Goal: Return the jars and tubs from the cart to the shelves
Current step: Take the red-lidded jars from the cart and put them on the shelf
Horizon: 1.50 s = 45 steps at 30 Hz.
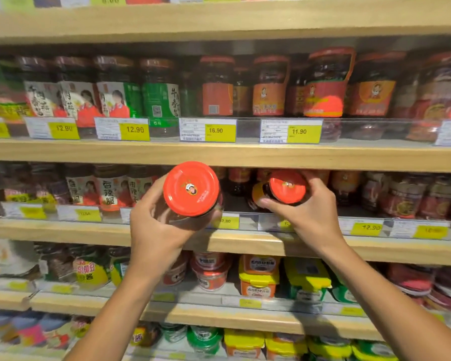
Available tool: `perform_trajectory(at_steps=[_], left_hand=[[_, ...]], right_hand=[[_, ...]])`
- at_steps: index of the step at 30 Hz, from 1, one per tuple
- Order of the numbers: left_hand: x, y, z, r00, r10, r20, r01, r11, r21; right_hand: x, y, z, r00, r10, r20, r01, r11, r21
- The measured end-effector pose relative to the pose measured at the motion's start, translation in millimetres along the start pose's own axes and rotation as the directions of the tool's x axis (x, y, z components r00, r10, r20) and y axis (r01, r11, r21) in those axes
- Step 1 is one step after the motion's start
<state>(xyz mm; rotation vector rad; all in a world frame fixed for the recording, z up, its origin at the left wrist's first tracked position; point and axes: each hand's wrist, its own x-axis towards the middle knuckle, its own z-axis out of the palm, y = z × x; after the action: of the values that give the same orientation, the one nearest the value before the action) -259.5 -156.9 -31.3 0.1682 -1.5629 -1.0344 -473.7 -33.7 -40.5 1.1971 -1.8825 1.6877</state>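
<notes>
My left hand (154, 225) grips a large jar with a red lid (192, 190), held in front of the second wooden shelf (245, 242), its lid facing me. My right hand (309, 214) grips a smaller red-lidded jar with a yellow label (284, 190), tilted, over the same shelf's front rail, in a gap between standing jars. The cart is out of view.
The shelf above (219, 155) holds rows of red-lidded sauce jars behind price tags. Below, a shelf (219, 316) carries red and yellow tubs. More jars stand left and right of the gap on the second shelf.
</notes>
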Motion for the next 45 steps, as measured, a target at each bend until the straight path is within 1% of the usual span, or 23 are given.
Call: perform_trajectory(at_steps=[4, 7, 8, 10, 11, 13, 14, 15, 16, 18, 20, 21, 24, 26, 31, 34, 37, 39, 42, 45], left_hand=[[5, -5, -9, 1.000, 0.001, 0.024, -0.001, 1.000, -0.017], [8, -6, -14, 0.999, 0.014, 0.046, -0.012, 0.999, -0.037], [10, -7, -15, 0.998, 0.021, 0.051, -0.019, 0.999, -0.042], [12, -8, -17, 0.998, 0.029, 0.057, -0.026, 0.999, -0.048], [13, -8, -18, 0.998, 0.030, 0.062, -0.027, 0.998, -0.048], [14, -9, -19, 0.996, 0.038, 0.080, -0.035, 0.999, -0.039], [14, -9, -20, 0.995, 0.045, 0.092, -0.043, 0.999, -0.026], [14, -9, -21, 0.993, 0.056, 0.105, -0.055, 0.998, -0.009], [14, -9, -22, 0.991, 0.067, 0.117, -0.068, 0.998, 0.005], [13, -9, -24, 0.988, 0.081, 0.129, -0.084, 0.996, 0.023], [11, -9, -24, 0.988, 0.080, 0.132, -0.084, 0.996, 0.028], [10, -9, -23, 0.988, 0.078, 0.133, -0.082, 0.996, 0.025], [8, -8, -22, 0.986, 0.091, 0.138, -0.098, 0.994, 0.040], [7, -6, -20, 0.985, 0.100, 0.140, -0.108, 0.993, 0.049], [13, -5, -17, 0.987, 0.100, 0.129, -0.107, 0.993, 0.045], [18, -10, -16, 0.986, 0.087, 0.145, -0.096, 0.994, 0.052], [21, -16, -13, 0.984, 0.095, 0.154, -0.109, 0.990, 0.087], [22, -18, -10, 0.982, 0.129, 0.137, -0.147, 0.981, 0.127], [20, -24, -3, 0.976, 0.194, 0.095, -0.210, 0.957, 0.199], [19, -32, 3, 0.981, 0.194, 0.027, -0.195, 0.966, 0.170]], right_hand=[[16, -7, 10, 0.991, 0.107, 0.077, -0.099, 0.989, -0.105], [28, 4, 26, 0.976, 0.209, 0.069, -0.196, 0.968, -0.155], [32, 7, 29, 0.964, 0.249, 0.094, -0.228, 0.955, -0.190], [41, 9, 32, 0.899, 0.385, 0.207, -0.335, 0.911, -0.241], [46, 6, 33, 0.895, 0.375, 0.243, -0.317, 0.916, -0.246], [56, -3, 37, 0.955, 0.193, 0.223, -0.144, 0.966, -0.217], [58, -8, 39, 0.978, 0.098, 0.186, -0.044, 0.960, -0.276], [59, -11, 42, 0.986, 0.027, 0.167, 0.037, 0.929, -0.369], [58, -11, 44, 0.986, 0.004, 0.166, 0.069, 0.900, -0.431], [55, -9, 44, 0.980, 0.016, 0.198, 0.078, 0.887, -0.455], [56, -10, 43, 0.983, 0.021, 0.182, 0.063, 0.893, -0.445], [58, -11, 44, 0.983, 0.044, 0.176, 0.040, 0.894, -0.447], [65, -8, 48, 0.960, 0.189, 0.204, -0.097, 0.915, -0.392], [68, -2, 51, 0.956, 0.210, 0.205, -0.125, 0.924, -0.360], [73, 2, 52, 0.943, 0.224, 0.244, -0.102, 0.897, -0.430], [75, 6, 46, 0.926, 0.226, 0.302, -0.095, 0.914, -0.394], [74, 9, 40, 0.921, 0.178, 0.345, -0.024, 0.913, -0.407], [74, 11, 37, 0.920, 0.147, 0.362, 0.031, 0.897, -0.442], [72, 15, 30, 0.912, 0.177, 0.370, 0.030, 0.871, -0.490], [69, 20, 25, 0.914, 0.184, 0.362, 0.020, 0.870, -0.492]])
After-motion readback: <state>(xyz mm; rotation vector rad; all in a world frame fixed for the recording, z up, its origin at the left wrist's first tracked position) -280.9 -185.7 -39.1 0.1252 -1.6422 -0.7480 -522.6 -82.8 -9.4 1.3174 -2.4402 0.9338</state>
